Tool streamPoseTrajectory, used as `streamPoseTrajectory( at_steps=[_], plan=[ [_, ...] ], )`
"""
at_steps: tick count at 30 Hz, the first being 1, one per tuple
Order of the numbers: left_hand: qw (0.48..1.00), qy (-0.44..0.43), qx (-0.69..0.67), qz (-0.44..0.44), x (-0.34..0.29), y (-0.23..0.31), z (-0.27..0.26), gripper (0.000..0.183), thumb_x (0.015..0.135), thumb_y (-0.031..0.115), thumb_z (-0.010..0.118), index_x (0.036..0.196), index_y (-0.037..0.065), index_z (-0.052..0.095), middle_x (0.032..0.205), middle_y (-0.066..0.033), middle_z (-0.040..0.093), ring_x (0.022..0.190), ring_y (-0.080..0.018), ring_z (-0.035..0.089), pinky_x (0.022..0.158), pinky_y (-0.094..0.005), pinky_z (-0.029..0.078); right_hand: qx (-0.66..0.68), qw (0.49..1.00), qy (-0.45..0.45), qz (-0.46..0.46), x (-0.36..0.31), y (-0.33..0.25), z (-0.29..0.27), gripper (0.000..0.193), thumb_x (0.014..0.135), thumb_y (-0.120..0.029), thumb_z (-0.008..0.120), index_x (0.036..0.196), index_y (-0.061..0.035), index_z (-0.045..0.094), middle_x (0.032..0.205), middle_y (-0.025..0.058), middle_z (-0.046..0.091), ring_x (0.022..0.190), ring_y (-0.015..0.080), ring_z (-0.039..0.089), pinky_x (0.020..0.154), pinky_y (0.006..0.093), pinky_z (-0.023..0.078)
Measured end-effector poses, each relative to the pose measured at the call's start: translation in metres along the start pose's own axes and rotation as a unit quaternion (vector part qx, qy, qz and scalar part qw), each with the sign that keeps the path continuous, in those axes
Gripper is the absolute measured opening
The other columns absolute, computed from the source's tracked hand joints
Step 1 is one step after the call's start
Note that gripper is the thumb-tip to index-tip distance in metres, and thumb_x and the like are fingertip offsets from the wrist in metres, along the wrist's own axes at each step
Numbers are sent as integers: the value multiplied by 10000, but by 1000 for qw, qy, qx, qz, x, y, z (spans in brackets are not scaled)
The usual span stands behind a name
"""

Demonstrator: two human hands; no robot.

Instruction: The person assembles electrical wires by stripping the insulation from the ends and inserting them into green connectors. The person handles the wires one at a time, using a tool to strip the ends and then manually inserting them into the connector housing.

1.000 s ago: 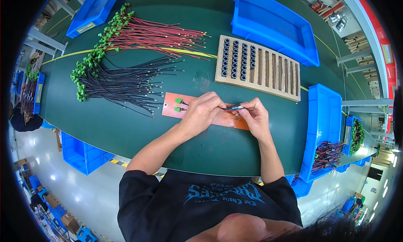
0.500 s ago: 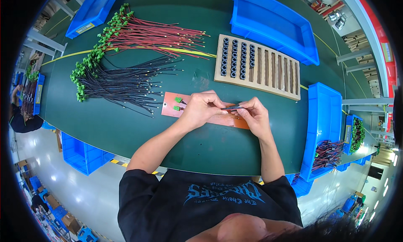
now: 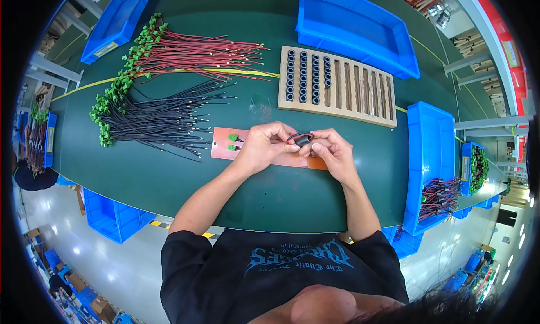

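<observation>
Both hands meet over an orange-brown board (image 3: 220,151) at the front middle of the table. Fingers of my left hand (image 3: 262,149) pinch red and black wires (image 3: 292,136), which bend in a loop. My right hand (image 3: 334,153) grips a black ferrite core (image 3: 304,139), a short thick ring that the loop runs to. Two green connectors (image 3: 233,137) lie on the board's left end, their wires leading under my left hand. My fingers hide part of the wires and the board's middle.
A wooden rack (image 3: 337,111) partly filled with black cores stands beyond my hands. Red wires (image 3: 197,51) and black wires (image 3: 163,119) with green connectors lie at left. Blue bins stand at the back (image 3: 354,29), far left (image 3: 115,23) and right (image 3: 430,138), the right one holding wired parts.
The black core has turned and now shows its round end, with the red and black wires curved in a loop beside it. Both hands remain together over the board.
</observation>
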State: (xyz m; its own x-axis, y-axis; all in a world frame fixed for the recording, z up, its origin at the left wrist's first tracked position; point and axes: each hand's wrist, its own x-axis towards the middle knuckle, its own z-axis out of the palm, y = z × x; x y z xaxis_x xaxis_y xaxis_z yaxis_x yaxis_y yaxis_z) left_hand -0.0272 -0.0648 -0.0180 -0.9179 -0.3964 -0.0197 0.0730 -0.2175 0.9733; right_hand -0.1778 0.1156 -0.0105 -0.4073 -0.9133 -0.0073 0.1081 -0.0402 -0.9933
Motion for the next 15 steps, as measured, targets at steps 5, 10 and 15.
streamPoseTrajectory(
  at_steps=[5,10,15],
  plan=[
    [999,-16,11,-31,1,-2,-1,221,860,-110,766,809,4,584,1111,-180,727,1027,-167,695,902,-328,591,-57,996,70,-23,1,0,1,70,1038,-26,624,1072,22,662,998,85,705,883,154,692,838,298,567],
    [997,-34,43,-55,-2,2,0,220,861,-110,768,808,5,588,1074,-159,729,991,-157,691,866,-311,582,-98,993,61,-34,0,-2,2,80,1043,-49,630,1080,20,647,993,60,698,894,111,677,822,264,565],
    [997,-54,46,42,-5,-7,-2,223,863,-86,781,804,9,587,1051,-128,714,977,-143,671,862,-307,574,-110,991,69,-11,-2,5,7,105,1071,-98,600,1088,3,619,970,46,691,877,96,663,797,258,554]
  ],
)
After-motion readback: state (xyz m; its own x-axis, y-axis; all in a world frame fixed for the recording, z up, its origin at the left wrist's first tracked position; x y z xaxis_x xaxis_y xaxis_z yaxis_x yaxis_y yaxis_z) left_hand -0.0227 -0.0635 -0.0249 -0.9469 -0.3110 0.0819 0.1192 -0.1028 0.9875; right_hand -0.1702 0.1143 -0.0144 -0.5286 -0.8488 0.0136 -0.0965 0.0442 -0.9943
